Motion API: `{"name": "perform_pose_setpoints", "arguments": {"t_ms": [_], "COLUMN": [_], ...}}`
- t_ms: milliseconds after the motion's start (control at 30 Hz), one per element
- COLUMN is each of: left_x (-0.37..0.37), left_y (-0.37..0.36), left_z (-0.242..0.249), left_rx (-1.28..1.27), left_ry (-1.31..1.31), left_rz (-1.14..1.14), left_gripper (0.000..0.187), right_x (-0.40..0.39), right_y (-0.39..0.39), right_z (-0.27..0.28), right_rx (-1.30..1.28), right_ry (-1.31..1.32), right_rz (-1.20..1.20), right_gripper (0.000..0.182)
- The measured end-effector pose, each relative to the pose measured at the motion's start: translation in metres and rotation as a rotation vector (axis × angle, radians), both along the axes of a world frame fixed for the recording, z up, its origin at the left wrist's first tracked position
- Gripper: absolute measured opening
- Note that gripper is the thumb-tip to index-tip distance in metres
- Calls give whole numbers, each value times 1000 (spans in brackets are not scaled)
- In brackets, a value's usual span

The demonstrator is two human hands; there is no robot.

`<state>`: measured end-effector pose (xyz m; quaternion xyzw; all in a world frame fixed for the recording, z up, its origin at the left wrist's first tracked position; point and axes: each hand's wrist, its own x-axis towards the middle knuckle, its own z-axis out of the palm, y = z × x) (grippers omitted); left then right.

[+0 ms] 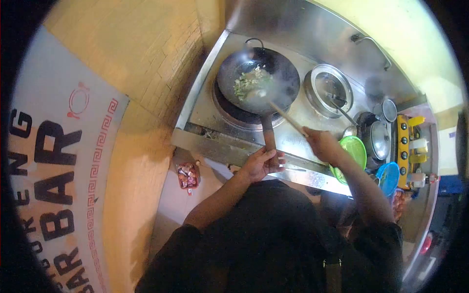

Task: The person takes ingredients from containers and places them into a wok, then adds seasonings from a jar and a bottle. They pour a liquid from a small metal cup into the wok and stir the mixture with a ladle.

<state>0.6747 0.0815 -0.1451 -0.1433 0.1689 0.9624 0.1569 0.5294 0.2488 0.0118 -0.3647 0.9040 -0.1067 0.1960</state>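
A dark wok [227, 90] sits on the left burner, with chopped green and pale food [251, 82] steaming in it. My left hand [262, 165] is closed loosely around the end of the wok's handle [268, 134], its palm turned up. In my right hand [321, 143] is the wooden handle of a long cooking spatula [288, 117], which slants down into the wok. Steam blurs the spatula's head among the food.
Right of the wok stands a metal ring-shaped pot [312, 100] with a ladle [347, 113] across its rim. Green [359, 146] and blue [389, 178] plastic baskets, a lidded pot [379, 139] and squeeze bottles [418, 144] are further right. A small red basket [188, 183] rests on the floor.
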Motion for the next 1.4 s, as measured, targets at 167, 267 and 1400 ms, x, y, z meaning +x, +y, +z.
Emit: {"name": "perform_pose_setpoints", "arguments": {"t_ms": [167,267,1400], "left_x": [4,18,74], "left_y": [-5,-19,-26], "left_z": [9,2,-184], "left_rx": [-106,-95,-776], "left_ry": [-37,-34,-404], "left_rz": [-50,-144,-460], "left_gripper": [38,37,23], "right_x": [-17,-19,33], "right_y": [-42,-27,568], "right_z": [-66,-45,-128], "right_rx": [-14,-117,-258], "right_ry": [67,85,-146], "right_rz": [-142,-166,-1502], "right_gripper": [34,36,37]}}
